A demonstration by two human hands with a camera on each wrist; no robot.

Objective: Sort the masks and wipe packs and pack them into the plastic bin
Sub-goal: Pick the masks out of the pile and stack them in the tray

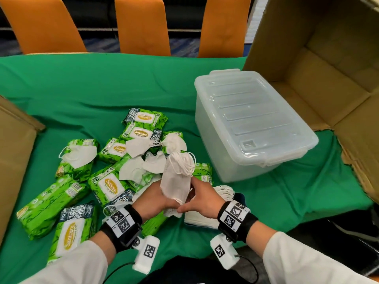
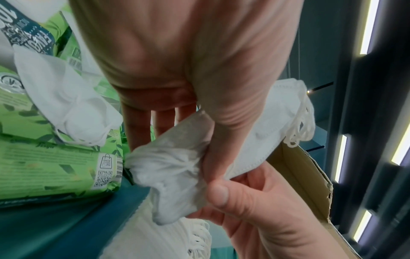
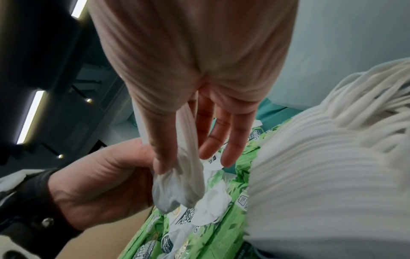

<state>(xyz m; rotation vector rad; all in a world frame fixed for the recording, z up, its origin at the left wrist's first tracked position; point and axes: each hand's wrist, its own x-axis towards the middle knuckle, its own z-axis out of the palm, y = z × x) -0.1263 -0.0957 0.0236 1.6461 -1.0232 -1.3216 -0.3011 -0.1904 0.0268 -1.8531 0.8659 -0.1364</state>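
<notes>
**Mask bundle squared up between both hands, bin still lidded**

Off to the left of my hands, green wipe packs (image 1: 67,206) lie scattered on the worktop (image 1: 102,89), with loose masks (image 1: 80,153) dropped over some of them. My left hand (image 1: 152,198) is curled round the lower end of a bundle of masks (image 1: 176,179), thumb pressing it from one side. My right hand (image 1: 202,198) pinches the same bundle from the other side with thumb and forefinger; its other fingers hang straight and loose. The bundle stands nearly upright between my hands, long axis running away from me, ear loops bunched at the far end. Just under my right wrist sits a neat stack of masks (image 1: 205,220), so that hand is the nearer one for setting the bundle down there. Further right and ahead of my hands stands the plastic bin (image 1: 242,154), its lid (image 1: 252,111) on. I judge the lid has to come off before anything goes in.
</notes>
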